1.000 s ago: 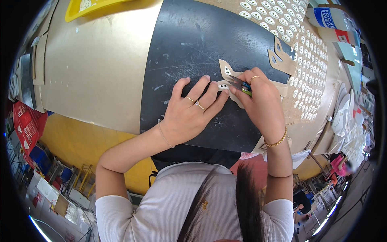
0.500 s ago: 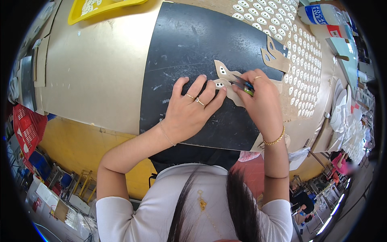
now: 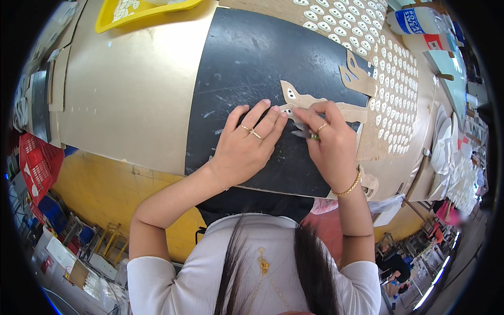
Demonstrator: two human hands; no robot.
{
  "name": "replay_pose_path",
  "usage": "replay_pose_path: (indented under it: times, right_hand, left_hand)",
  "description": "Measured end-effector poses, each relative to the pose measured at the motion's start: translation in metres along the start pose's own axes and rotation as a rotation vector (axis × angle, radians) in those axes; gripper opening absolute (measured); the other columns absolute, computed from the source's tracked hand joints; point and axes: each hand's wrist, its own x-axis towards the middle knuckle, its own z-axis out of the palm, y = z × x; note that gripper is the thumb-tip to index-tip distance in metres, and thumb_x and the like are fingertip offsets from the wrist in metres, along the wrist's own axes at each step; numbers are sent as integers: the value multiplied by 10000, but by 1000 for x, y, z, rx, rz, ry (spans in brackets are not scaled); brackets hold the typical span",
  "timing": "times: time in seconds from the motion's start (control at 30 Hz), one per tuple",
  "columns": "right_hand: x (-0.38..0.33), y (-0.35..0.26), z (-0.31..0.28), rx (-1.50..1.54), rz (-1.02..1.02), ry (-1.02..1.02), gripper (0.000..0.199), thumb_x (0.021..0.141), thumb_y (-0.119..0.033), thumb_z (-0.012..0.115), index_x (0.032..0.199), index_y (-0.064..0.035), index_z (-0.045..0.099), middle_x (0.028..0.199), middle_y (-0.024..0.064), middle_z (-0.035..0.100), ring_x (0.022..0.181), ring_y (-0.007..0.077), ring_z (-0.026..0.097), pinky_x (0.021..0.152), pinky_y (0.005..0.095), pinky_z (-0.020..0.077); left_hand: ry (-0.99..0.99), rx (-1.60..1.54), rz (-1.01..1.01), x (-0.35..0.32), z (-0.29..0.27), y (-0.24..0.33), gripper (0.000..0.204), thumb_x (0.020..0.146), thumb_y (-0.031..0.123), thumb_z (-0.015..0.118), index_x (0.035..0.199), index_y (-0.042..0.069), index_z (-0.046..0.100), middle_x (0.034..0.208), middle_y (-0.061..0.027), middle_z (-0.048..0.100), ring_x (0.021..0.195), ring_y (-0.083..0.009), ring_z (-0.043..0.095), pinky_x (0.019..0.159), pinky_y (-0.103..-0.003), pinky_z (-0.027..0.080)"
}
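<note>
Left hand [image 3: 247, 149]: flat on the black cutting mat, fingers spread and straight, tips pressing the near edge of the tan cardboard cutout [image 3: 307, 101]; rings on two fingers; nothing clamped in it.
Right hand [image 3: 331, 144]: curled, fingers together around a small knife-like tool [image 3: 306, 134] with a green bit showing at the ring finger; thumb and forefinger pinching toward the cutout's lower edge; gold bracelet at the wrist.
Hands to each other: fingertips almost touching, at the centre of view.
Tan cardboard cutout: lying flat on the mat at 12 o'clock from the hands, irregular shape with two small white ovals near its left end; right end reaching under the right hand's knuckles.
Black cutting mat [image 3: 247, 63]: large dark sheet on the surface, scuffed with pale marks, filling the middle of view.
Surface [image 3: 126, 89]: covered in plain brown board, at 9 o'clock from the mat.
Second cardboard piece [image 3: 357, 79]: at 1 o'clock from the hands, on the mat's right edge, apart from the held cutout.
White oval pieces [image 3: 394, 84]: rows laid out on brown board, at 2 o'clock.
Yellow tray [image 3: 147, 10]: at 11 o'clock, far edge of the surface, holding more white pieces.
Red basket [image 3: 34, 168]: at 9 o'clock, below the surface's edge.
</note>
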Motion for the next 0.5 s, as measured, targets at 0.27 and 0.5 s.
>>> replay_pose_path:
  times: [0.27,0.5]
  right_hand:
    - [-11,3,9,-268,-160,-28,462,764,-30,692,1201,-169,747,1019,8,636,615,174,610,567,314,514]
    - [0,13,0,108,-20,-119,503,747,-17,710,1230,-159,705,1041,15,629,631,189,638,587,325,533]
  left_hand:
    - [-56,-64,22,11,-11,-9,439,817,113,690,1246,22,664,1233,-71,593,1222,-239,553,969,-445,426]
    - [-64,-92,23,12,-10,-13,485,770,100,721,1245,23,662,1221,-62,587,1198,-235,556,977,-443,416]
